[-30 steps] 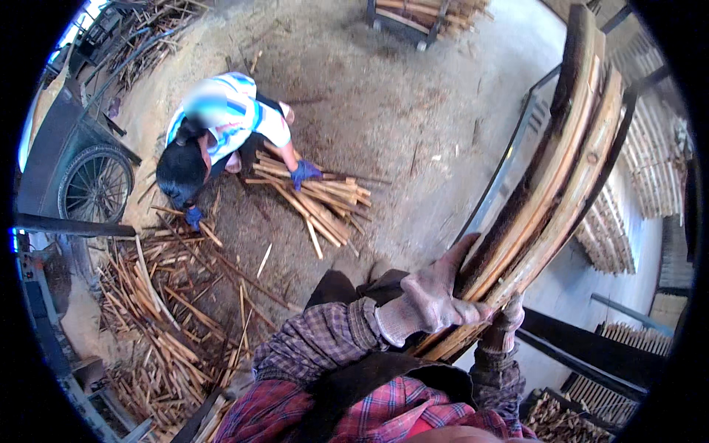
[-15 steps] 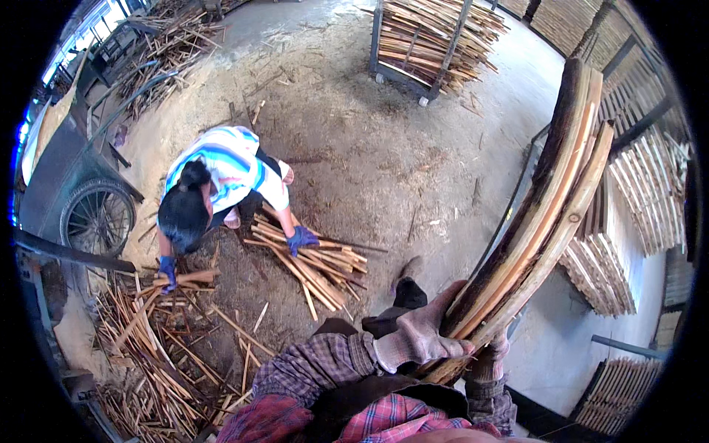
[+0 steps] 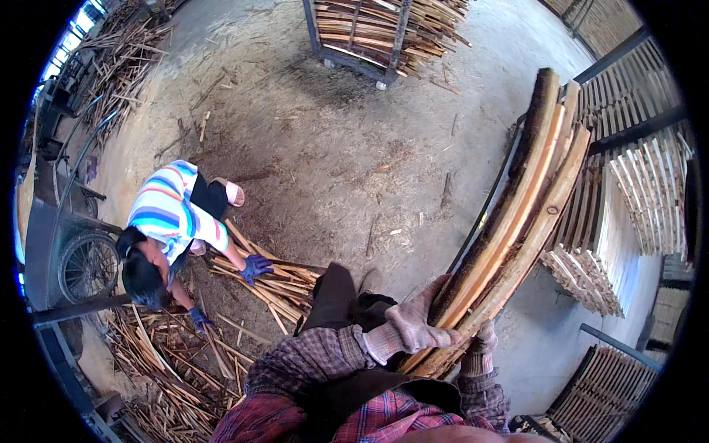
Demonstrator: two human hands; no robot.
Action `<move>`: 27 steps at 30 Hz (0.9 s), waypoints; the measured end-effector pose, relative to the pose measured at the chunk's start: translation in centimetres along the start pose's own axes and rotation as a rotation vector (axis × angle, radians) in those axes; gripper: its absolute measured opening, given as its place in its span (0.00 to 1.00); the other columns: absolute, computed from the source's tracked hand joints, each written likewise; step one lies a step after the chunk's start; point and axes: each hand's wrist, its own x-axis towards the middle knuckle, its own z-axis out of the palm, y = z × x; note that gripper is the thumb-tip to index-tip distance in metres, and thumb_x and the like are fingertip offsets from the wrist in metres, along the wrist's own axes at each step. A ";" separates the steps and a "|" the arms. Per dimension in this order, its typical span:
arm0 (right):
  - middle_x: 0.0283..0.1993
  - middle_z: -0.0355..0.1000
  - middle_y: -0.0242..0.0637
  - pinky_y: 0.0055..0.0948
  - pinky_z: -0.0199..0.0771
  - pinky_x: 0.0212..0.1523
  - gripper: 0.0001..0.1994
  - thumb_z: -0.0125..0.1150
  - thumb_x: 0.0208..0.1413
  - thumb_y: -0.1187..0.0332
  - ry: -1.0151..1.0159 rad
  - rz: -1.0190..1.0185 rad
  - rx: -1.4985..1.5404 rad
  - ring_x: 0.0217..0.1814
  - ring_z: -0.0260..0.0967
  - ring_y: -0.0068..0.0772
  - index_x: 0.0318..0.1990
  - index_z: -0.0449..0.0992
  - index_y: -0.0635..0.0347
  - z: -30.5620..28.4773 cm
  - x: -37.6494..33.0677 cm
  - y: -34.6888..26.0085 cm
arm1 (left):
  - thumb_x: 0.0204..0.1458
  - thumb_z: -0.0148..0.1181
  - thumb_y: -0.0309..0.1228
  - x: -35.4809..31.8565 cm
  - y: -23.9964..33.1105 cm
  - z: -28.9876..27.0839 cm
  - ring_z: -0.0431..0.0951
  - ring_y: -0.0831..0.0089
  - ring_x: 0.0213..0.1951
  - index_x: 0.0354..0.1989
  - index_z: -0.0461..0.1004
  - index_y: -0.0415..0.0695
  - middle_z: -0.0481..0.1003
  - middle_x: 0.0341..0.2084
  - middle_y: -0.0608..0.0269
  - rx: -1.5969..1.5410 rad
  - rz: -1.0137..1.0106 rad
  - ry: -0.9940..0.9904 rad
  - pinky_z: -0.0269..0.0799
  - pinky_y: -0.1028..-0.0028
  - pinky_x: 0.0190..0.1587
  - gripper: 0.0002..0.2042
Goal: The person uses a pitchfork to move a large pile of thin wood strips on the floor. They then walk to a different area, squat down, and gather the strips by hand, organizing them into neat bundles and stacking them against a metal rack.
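Several long wooden slabs (image 3: 509, 240) with dark bark edges lean up and away to the right in front of me. My left hand (image 3: 421, 321), in a pale knitted glove, is closed round the bundle's near side with the thumb across the wood. On the other side, my right hand (image 3: 483, 343), gloved too, grips the slabs' lower part from the right. Its fingers are partly hidden by the wood. The slabs' lower ends come close to my body.
A co-worker (image 3: 173, 203) in blue gloves bends over a bundle of sticks (image 3: 284, 284) and a scrap pile (image 3: 159, 354) at left. A wheeled rack (image 3: 362, 33) of slats stands ahead, a cart (image 3: 48, 247) far left, stacked boards (image 3: 591, 277) right.
The whole view has shifted, and my leg now shows further forward beside the sticks. Both my hands keep hold of the slabs. The co-worker's one hand has moved down to the scrap pile.
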 end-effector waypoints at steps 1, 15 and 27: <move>0.28 0.72 0.35 0.28 0.73 0.26 0.11 0.53 0.51 0.63 -0.018 -0.037 -0.103 0.23 0.69 0.31 0.38 0.71 0.59 0.3 1.0 -0.7 | 0.38 0.68 0.33 1.3 0.1 -0.8 0.70 0.69 0.42 0.61 0.48 0.47 0.63 0.49 0.56 -0.126 -0.103 -0.025 0.68 0.75 0.43 0.41; 0.41 0.70 0.41 0.33 0.73 0.38 0.30 0.50 0.54 0.47 -0.176 -0.208 -0.121 0.37 0.70 0.36 0.53 0.63 0.66 15.7 20.1 -10.3 | 0.37 0.68 0.30 21.8 20.4 -10.9 0.67 0.71 0.34 0.61 0.47 0.47 0.62 0.36 0.48 -0.290 -0.110 -0.081 0.66 0.83 0.24 0.42; 0.46 0.67 0.38 0.32 0.68 0.46 0.33 0.51 0.51 0.43 -0.160 -0.302 -0.009 0.45 0.66 0.34 0.54 0.61 0.63 32.1 35.4 -22.3 | 0.31 0.67 0.52 47.0 34.3 -20.0 0.70 0.72 0.30 0.57 0.49 0.39 0.65 0.37 0.53 -1.305 -1.228 -0.880 0.66 0.81 0.19 0.48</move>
